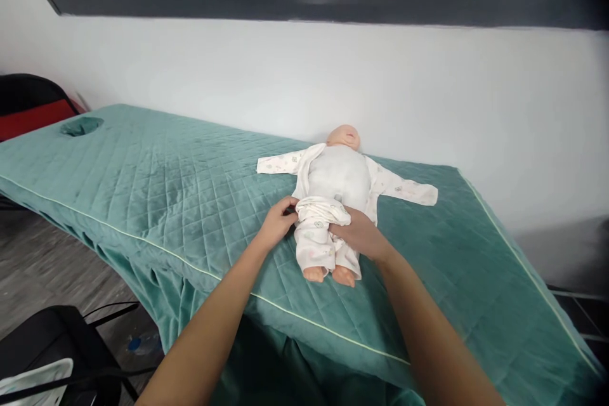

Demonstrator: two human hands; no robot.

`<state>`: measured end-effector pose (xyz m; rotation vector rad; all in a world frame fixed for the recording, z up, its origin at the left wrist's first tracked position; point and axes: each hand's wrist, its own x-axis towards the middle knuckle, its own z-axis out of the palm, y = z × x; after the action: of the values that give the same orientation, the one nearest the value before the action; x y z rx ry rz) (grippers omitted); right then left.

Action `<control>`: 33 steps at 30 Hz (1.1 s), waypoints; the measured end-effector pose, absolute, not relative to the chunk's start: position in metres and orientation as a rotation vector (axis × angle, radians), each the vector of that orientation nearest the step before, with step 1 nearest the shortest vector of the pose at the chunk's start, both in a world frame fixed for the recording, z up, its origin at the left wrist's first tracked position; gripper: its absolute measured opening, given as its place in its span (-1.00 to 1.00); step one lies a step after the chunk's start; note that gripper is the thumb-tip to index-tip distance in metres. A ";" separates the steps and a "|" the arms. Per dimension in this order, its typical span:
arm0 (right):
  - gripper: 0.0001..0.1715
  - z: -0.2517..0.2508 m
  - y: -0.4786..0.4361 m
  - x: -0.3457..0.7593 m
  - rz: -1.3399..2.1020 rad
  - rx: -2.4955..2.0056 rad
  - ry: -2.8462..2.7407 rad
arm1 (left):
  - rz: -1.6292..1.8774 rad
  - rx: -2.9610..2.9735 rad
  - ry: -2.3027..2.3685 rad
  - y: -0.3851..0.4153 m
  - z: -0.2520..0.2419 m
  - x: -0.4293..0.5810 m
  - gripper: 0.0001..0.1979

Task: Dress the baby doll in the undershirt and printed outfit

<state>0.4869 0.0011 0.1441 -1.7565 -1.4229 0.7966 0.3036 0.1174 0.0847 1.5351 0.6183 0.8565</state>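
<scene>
A baby doll (339, 171) lies on its back on a green quilted bed, head toward the wall and feet toward me. Its white patterned jacket (406, 190) is spread open, with both sleeves stretched out sideways. White patterned pants (314, 238) cover its legs, the waistband bunched below the belly; the bare feet stick out. My left hand (278, 222) pinches the pants' waist edge at the doll's hip on the left. Across the front of the pants, my right hand (356, 231) is closed on the bunched fabric, its fingertips partly hidden by the cloth.
The green bed (190, 165) runs along a white wall under a dark window frame (309, 0). A face hole (82, 126) is at its far left. A black and red chair (35, 108) stands behind that end; a black chair (57, 342) is at the lower left.
</scene>
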 end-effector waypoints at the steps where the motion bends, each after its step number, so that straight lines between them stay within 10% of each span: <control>1: -0.61 0.146 0.001 0.487 0.836 -1.723 -1.425 | 0.842 1.501 0.594 0.117 0.086 0.302 -0.84; 14: -0.12 0.128 -0.006 0.518 1.348 -1.473 -0.933 | 0.700 1.255 0.593 0.121 0.085 0.301 -0.73; 20: -0.59 0.126 -0.001 0.522 1.278 -1.436 -0.952 | 0.597 1.366 0.537 0.123 0.085 0.301 -0.75; 33: -0.58 0.128 -0.001 0.516 1.276 -1.468 -0.932 | 0.404 1.351 0.372 0.135 0.082 0.296 -0.73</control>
<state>0.5165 -0.0009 0.1278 -1.4675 -0.9323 1.2755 0.2965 0.1355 0.0819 1.3508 0.3720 0.4043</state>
